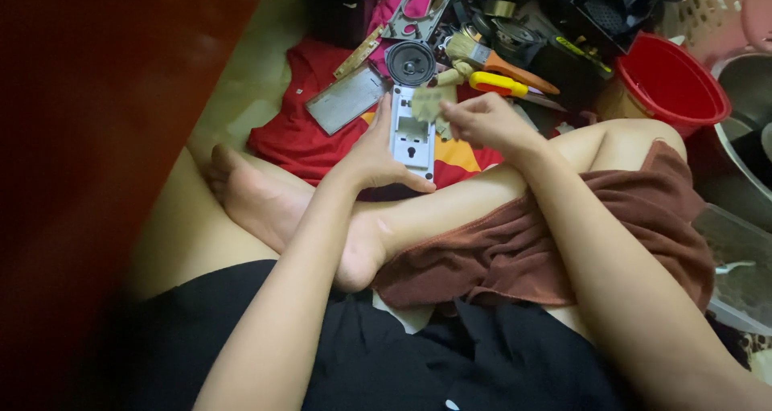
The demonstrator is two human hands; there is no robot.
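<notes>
So the white panel (412, 137) sits just above the middle of the frame, stood on its lower end against my crossed leg (450, 206). My left hand (378, 158) is wrapped round its left edge, thumb along the bottom, fingers closed on it. My right hand (486, 121) is right beside it at the top, fingertips pinched shut on a small pale scrap (428, 103) that's touching the panel's upper end. Can't really tell what the scrap is, it's blurry.

Behind the panel there's a round black speaker (410, 62), and a grey flat plate (347, 99) to its left, both lying on a red cloth (301, 133) spread on the floor. Just right of the speaker is a paintbrush (482, 57) with an orange handle and a yellow-handled tool (498, 84) under it. A grey frame (425, 5) with cutouts is at the top. Red bucket (671, 85) in the upper right, metal basin (744, 121) at the right edge. Brown towel (563, 234) over my lap.
</notes>
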